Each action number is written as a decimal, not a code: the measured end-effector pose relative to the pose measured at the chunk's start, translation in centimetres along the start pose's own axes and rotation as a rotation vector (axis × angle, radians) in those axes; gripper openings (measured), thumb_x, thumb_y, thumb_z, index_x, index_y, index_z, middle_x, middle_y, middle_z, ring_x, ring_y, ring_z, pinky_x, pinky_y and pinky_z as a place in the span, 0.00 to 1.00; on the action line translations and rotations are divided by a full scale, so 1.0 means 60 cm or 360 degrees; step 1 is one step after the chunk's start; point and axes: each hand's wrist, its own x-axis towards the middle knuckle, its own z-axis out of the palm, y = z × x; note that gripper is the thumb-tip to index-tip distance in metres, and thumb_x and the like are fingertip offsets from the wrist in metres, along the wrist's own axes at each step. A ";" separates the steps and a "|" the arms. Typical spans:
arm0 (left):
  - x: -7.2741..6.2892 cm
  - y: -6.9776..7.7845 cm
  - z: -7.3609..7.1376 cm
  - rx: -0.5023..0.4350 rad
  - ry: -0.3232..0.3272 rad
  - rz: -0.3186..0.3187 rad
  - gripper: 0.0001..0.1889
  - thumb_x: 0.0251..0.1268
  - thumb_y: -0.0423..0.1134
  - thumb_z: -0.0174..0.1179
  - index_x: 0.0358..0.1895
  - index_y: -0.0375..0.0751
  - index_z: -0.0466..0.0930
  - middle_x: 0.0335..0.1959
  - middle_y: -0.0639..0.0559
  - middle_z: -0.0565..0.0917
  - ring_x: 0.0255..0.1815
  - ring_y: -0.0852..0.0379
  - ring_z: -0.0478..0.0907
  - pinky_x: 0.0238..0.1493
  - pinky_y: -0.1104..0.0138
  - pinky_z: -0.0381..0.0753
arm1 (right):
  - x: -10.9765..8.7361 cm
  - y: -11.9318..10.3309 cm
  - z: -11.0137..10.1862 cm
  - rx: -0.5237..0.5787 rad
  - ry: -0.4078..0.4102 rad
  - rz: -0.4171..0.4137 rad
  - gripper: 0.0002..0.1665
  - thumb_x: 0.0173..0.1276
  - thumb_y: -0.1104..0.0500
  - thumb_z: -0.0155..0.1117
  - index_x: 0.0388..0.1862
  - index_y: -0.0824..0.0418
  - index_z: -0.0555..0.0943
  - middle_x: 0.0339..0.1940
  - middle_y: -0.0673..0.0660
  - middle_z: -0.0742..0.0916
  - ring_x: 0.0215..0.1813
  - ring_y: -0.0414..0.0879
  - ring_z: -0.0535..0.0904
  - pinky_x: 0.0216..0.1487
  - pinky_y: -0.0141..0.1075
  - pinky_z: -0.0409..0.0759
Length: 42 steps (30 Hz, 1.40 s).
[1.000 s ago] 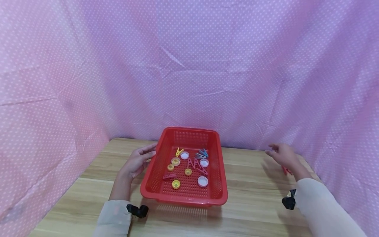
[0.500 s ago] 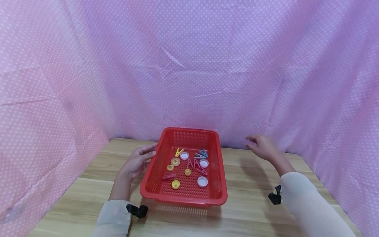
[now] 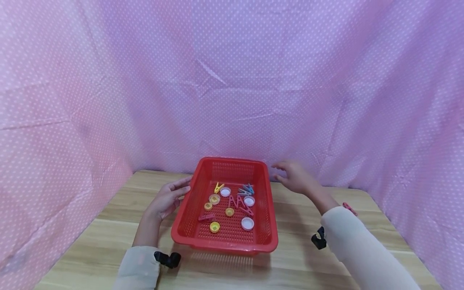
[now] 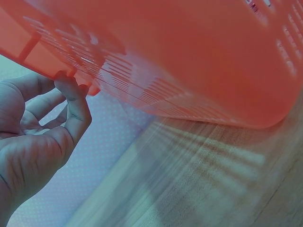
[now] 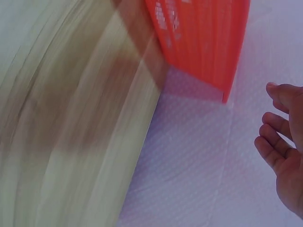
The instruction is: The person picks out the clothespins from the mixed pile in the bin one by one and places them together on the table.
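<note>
while the left hand (image 3: 167, 201) touches the left rim of the red basket (image 3: 224, 245) with its grip apart, the right hand (image 3: 295, 177) hangs just beside the basket's far right corner, grip apart and holding nothing. the basket stands near the middle of the desk's (image 3: 116, 231) far edge, its long axis running toward that edge. only the head view shows clothes pegs (image 3: 206, 218) and round caps (image 3: 247, 224) inside plainly, and a lone peg (image 3: 349, 208) near the desk's right edge; the left wrist view adds the slotted outer wall.
</note>
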 end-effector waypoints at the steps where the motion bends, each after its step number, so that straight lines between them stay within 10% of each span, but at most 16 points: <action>1: -0.001 0.000 0.000 -0.0002 0.0006 -0.0005 0.29 0.77 0.35 0.58 0.77 0.37 0.65 0.72 0.35 0.71 0.55 0.54 0.84 0.54 0.58 0.86 | 0.004 -0.007 0.004 -0.0010 -0.0001 -0.0034 0.17 0.64 0.64 0.74 0.52 0.68 0.86 0.48 0.65 0.89 0.50 0.60 0.86 0.51 0.56 0.86; 24: -0.007 -0.006 -0.003 0.0008 0.0019 0.0009 0.28 0.78 0.33 0.56 0.77 0.35 0.64 0.70 0.37 0.74 0.55 0.54 0.84 0.54 0.56 0.86 | 0.050 -0.132 0.105 -0.0211 -0.0651 -0.0257 0.22 0.68 0.52 0.74 0.59 0.55 0.85 0.50 0.55 0.88 0.51 0.48 0.81 0.54 0.42 0.85; 42: 0.000 0.000 0.001 -0.0016 0.0003 0.0016 0.28 0.77 0.33 0.57 0.77 0.36 0.64 0.72 0.35 0.71 0.56 0.53 0.83 0.54 0.57 0.86 | 0.071 -0.132 0.151 -0.0099 -0.1110 0.0125 0.31 0.64 0.45 0.76 0.65 0.47 0.82 0.45 0.45 0.87 0.44 0.40 0.81 0.59 0.46 0.85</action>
